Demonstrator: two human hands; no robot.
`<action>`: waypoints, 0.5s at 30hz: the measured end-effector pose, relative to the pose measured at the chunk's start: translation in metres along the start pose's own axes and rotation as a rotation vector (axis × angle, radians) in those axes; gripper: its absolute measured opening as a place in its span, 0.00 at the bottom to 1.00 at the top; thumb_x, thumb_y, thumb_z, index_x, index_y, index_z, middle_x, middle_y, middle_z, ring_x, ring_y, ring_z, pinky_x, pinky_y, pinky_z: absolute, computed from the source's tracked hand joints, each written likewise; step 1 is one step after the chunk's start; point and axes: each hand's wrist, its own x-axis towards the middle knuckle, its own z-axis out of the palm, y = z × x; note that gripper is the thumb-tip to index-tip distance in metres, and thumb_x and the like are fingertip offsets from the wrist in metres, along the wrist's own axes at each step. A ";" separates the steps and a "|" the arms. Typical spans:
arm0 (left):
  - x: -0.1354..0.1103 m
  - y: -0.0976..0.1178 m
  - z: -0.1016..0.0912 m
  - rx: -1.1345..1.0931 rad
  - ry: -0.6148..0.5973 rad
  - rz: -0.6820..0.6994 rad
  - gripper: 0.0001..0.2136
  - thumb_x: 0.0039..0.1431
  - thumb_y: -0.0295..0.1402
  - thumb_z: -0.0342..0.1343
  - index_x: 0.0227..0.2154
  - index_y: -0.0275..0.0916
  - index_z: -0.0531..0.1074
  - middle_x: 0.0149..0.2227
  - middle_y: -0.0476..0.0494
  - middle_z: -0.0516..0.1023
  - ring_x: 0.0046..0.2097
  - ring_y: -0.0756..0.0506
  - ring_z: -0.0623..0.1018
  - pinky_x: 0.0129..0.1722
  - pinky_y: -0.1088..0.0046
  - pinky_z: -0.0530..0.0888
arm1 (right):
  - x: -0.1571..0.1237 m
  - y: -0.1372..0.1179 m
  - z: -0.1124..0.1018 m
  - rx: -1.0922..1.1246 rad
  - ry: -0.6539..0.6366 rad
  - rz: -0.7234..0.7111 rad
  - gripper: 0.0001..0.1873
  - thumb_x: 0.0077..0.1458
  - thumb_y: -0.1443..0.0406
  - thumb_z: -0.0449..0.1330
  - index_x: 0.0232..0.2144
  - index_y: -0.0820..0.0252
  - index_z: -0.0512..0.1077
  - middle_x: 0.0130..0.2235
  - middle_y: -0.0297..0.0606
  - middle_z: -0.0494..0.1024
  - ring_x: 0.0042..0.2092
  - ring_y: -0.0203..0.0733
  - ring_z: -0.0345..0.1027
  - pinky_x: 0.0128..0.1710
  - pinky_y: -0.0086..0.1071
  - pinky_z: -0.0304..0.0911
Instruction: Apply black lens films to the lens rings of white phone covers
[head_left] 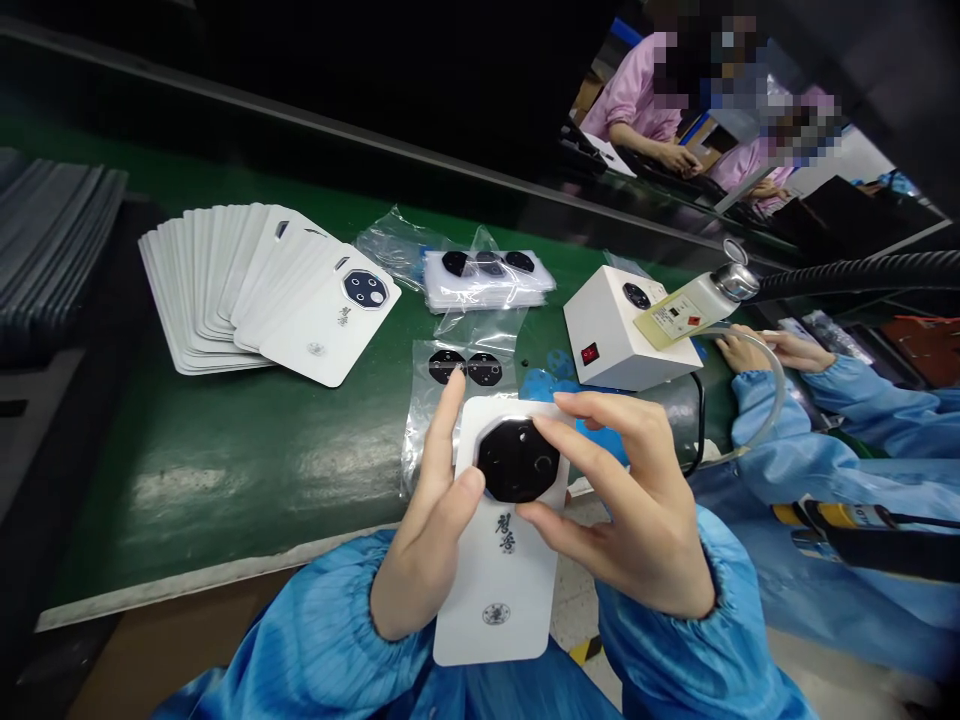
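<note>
A white phone back cover (495, 585) with dark lettering and a small round emblem is held upright at the table's front edge. My left hand (424, 535) grips its left side, the thumb by the lens area and the index finger stretched upward. On the cover's upper part sits a black octagonal camera lens plate (517, 460). The fingers and thumb of my right hand (630, 490) close around the plate's right edge. Whether the plate lies fully flat is not clear. Behind the cover, two black lens plates (484, 369) lie on clear film.
White back covers (217, 290) fan out at the left. A pile of clear-bagged lens plates (487, 285) sits behind. At right stand a white box with a red switch (630, 330) and a yellowish liquid bottle (694, 305). A co-worker's blue sleeves (795, 430) are alongside.
</note>
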 end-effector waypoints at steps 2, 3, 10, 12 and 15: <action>0.000 0.002 0.002 0.048 0.032 -0.020 0.25 0.61 0.41 0.48 0.61 0.55 0.52 0.66 0.56 0.50 0.67 0.37 0.43 0.65 0.56 0.42 | -0.001 0.001 0.000 -0.012 -0.011 -0.003 0.23 0.51 0.61 0.62 0.48 0.65 0.66 0.49 0.50 0.67 0.48 0.50 0.62 0.43 0.46 0.66; 0.000 0.004 0.003 0.049 0.036 -0.041 0.24 0.61 0.42 0.48 0.60 0.54 0.54 0.66 0.56 0.52 0.67 0.37 0.46 0.65 0.57 0.43 | -0.001 0.001 -0.001 -0.015 -0.015 -0.004 0.23 0.51 0.61 0.62 0.48 0.65 0.66 0.49 0.51 0.67 0.49 0.50 0.62 0.43 0.46 0.66; -0.001 0.005 0.004 0.026 -0.009 -0.081 0.22 0.61 0.42 0.48 0.58 0.49 0.59 0.63 0.50 0.60 0.64 0.37 0.56 0.62 0.60 0.55 | -0.001 0.000 -0.002 -0.028 -0.016 -0.013 0.22 0.51 0.62 0.63 0.47 0.68 0.67 0.48 0.51 0.67 0.48 0.50 0.62 0.42 0.45 0.66; 0.000 0.004 0.003 0.028 -0.023 -0.052 0.21 0.62 0.41 0.48 0.58 0.49 0.60 0.63 0.51 0.60 0.64 0.38 0.57 0.62 0.62 0.55 | -0.001 -0.001 -0.001 -0.033 -0.012 -0.015 0.22 0.50 0.62 0.63 0.46 0.69 0.68 0.48 0.51 0.67 0.48 0.50 0.62 0.42 0.45 0.66; 0.000 0.002 0.000 0.045 -0.064 -0.038 0.21 0.63 0.41 0.47 0.58 0.51 0.59 0.63 0.53 0.59 0.64 0.40 0.57 0.62 0.64 0.54 | -0.001 -0.001 -0.002 -0.038 -0.006 -0.014 0.22 0.50 0.63 0.63 0.46 0.70 0.69 0.48 0.51 0.68 0.48 0.49 0.62 0.43 0.44 0.65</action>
